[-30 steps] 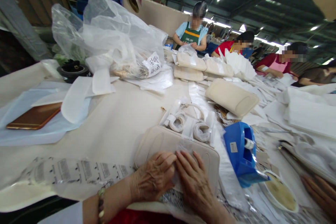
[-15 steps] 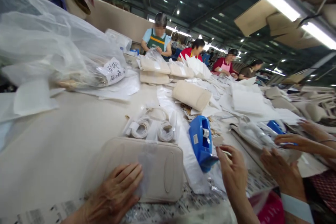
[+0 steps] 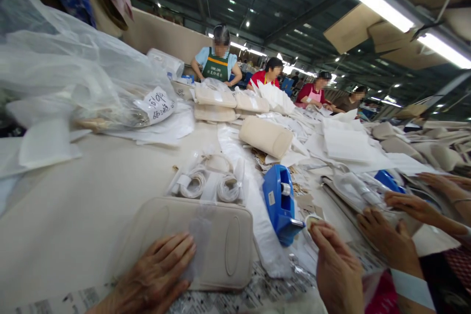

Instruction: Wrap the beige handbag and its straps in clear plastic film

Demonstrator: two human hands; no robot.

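My left hand [image 3: 156,267] lies flat, fingers stretched out, on a beige padded case [image 3: 215,250]. A clear band runs across the case's middle. Behind the case, and partly hidden by it, sit coiled cables [image 3: 193,184] in clear wrap. To the right of the case stands a blue tape dispenser [image 3: 274,198] with its cutting edge toward me. My right hand [image 3: 336,260] is just right of that edge, thumb and fingers pinched together. What they hold is too small to make out. A pale round object [image 3: 312,225] shows behind the fingertips.
A co-worker's hands [image 3: 390,240] work close on my right near another blue dispenser [image 3: 386,180]. Beige cases [image 3: 267,136] and white sheets [image 3: 346,140] are heaped at the back. A big clear plastic bag [image 3: 73,68] fills the left. Several people work farther off.
My right hand has moved slightly right and down from the dispenser's cutting edge, its fingers closer together. The left hand stays on the case. The co-worker in the green apron has lowered both hands.
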